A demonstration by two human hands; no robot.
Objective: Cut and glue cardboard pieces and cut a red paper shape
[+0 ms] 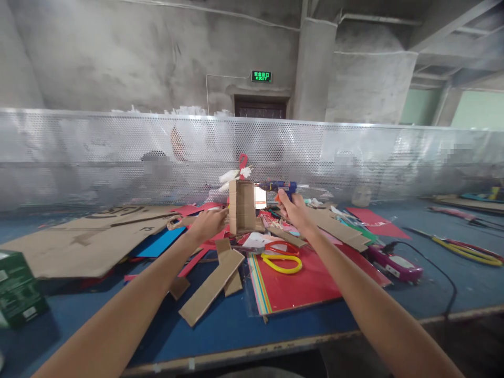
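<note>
My left hand is at the left side of a small open cardboard box, its fingers closed against the box's edge and partly hidden. The box stands upright, showing its hollow inside. In my right hand is a blue glue gun, gripped by its handle. Its nozzle points left, close to the box's upper right edge, and a clear glue stick juts from the back. Behind the box rise a red hook-shaped piece and some white pieces.
Scissors with yellow and red handles lie on red paper sheets. Cardboard strips are in front, with a large cardboard sheet left. At right are a purple device with a black cord and more scissors. A perforated metal screen stands behind.
</note>
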